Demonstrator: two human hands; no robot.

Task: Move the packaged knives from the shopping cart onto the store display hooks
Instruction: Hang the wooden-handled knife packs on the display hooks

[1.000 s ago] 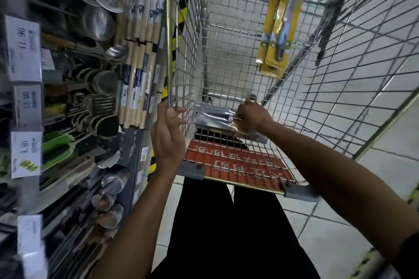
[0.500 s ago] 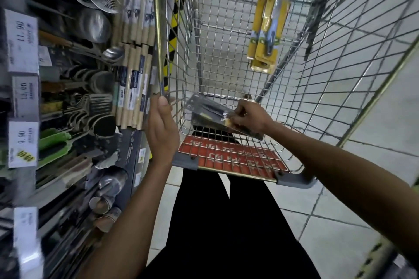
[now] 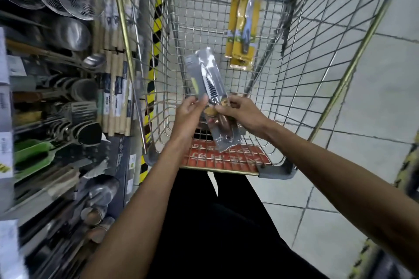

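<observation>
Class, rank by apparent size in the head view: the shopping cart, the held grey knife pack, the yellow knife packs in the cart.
1. shopping cart
2-3. grey knife pack, yellow knife packs: close; grey is nearer the camera, so unranked.

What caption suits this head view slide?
Left hand and right hand hold a grey knife pack over the cart; yellow packs lie farther in.

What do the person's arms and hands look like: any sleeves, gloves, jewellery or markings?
Both arms are bare to the frame edge: no sleeve shows on the left forearm or the right forearm. The left hand and right hand wear no gloves; no watch, bracelet or ring is visible. Black trousers show below.
</observation>
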